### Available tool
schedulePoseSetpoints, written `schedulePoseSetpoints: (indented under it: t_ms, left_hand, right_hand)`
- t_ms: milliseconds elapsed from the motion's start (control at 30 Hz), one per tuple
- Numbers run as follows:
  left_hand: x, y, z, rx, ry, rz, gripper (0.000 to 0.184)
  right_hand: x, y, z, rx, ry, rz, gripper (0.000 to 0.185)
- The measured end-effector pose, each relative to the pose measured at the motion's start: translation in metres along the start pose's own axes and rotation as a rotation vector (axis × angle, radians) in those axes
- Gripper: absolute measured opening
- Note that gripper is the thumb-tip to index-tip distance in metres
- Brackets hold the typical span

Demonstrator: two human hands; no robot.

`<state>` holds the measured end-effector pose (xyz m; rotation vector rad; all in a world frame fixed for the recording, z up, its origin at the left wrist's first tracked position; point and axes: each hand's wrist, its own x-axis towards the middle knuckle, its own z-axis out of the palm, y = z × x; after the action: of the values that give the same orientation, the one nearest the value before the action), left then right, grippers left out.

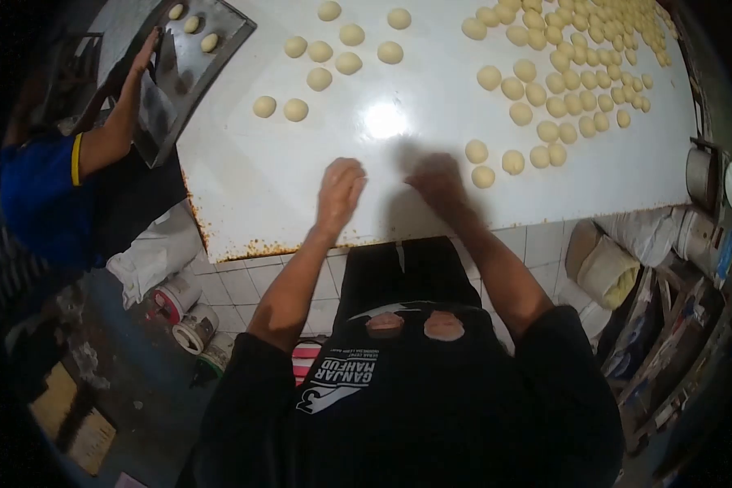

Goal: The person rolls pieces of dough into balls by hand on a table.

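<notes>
At the far left, a co-worker in a blue top with a yellow-trimmed sleeve stands off the left end of the white desk. The co-worker's hand is at a metal tray by the desk's far left corner; I can't tell whether it touches anything there. Three dough pieces lie in that tray, spaced apart in a row. Below the desk's near left corner are a pale sack and some buckets. On the left half of the desk, ten dough balls sit loosely scattered toward its far side. The person in the black shirt works at the middle of the desk's near edge, which is spotted with rust. Their left hand is over the near part of the desk, fingers curled in; whether it has hold of anything is hidden from me. The right hand, a little blurred, is also bent inward above its own shadow on the desk, and again I can't tell what it holds. Just right of it, a few balls mark the near end of a large spread of dough that thickens toward the desk's far right corner. A metal pot stands off the desk's right end.
</notes>
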<state>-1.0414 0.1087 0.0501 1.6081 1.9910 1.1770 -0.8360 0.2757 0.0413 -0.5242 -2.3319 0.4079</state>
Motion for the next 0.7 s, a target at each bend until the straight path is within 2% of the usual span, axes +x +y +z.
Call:
schedulePoseSetpoints:
  t_ms: [33,67,100,133,200,233,300,333,367,400,433,467,500,533,600,633,700]
  left_hand:
    - [0.016,-0.001,-0.001,0.014,0.014,-0.002,0.016]
    - [0.028,-0.002,-0.003,0.188,-0.001,-0.102,0.023]
    - [0.024,0.004,-0.006,0.359,-0.029,-0.207,0.031]
    - [0.026,0.011,-0.003,0.367,-0.015,-0.213,0.031]
    - [0.026,0.034,0.003,0.188,0.143,-0.290,0.059]
    - [0.017,0.034,-0.003,0.018,0.203,-0.296,0.081]
    - [-0.002,0.027,-0.019,-0.031,0.209,-0.331,0.085]
    - [-0.005,0.020,-0.027,-0.086,0.181,-0.362,0.090]
    - [0.002,0.025,-0.040,0.160,0.001,-0.190,0.078]
    - [0.007,0.019,-0.037,0.134,-0.004,-0.186,0.078]
    - [0.015,0.009,-0.031,0.122,-0.098,-0.171,0.071]
    - [0.027,0.001,-0.026,0.117,-0.182,-0.154,0.064]
    - [0.047,0.008,-0.014,0.025,-0.058,-0.169,0.053]
    - [0.065,0.018,-0.002,0.016,-0.048,-0.174,0.053]
    - [0.086,0.035,0.023,-0.210,-0.010,0.050,0.060]
    - [0.084,0.042,0.028,-0.226,-0.013,0.040,0.060]
    - [0.087,0.043,0.031,-0.002,-0.347,0.219,0.069]
  right_hand:
    - [0.004,0.014,-0.006,-0.076,-0.268,0.142,0.028]
    - [0.002,0.015,-0.010,-0.142,-0.555,0.294,0.028]
    - [0.026,0.013,-0.009,-0.201,-0.195,0.173,0.028]
    - [0.035,0.015,0.009,-0.117,-0.053,0.193,0.029]
    - [0.020,-0.006,0.016,-0.021,-0.170,0.342,0.028]
    - [-0.001,-0.015,0.004,-0.022,-0.173,0.325,0.028]
    - [-0.033,-0.012,-0.024,0.104,-0.163,0.198,0.026]
    - [-0.019,0.003,-0.024,0.093,-0.162,0.180,0.026]
    - [-0.007,0.013,-0.032,0.183,-0.268,0.350,0.027]
    - [0.008,0.022,-0.043,0.269,-0.373,0.530,0.029]
    - [0.055,0.024,-0.055,0.257,-0.424,0.666,0.034]
    - [0.107,0.024,-0.066,0.295,-0.369,0.747,0.038]
    - [0.149,0.027,-0.065,0.338,-0.313,0.818,0.043]
    - [0.175,0.036,-0.051,0.329,-0.323,0.812,0.043]
    - [0.205,0.056,-0.026,0.176,0.004,0.752,0.052]
    - [0.194,0.063,-0.012,0.163,-0.009,0.761,0.052]
    - [0.171,0.080,0.027,-0.165,0.043,0.531,0.054]
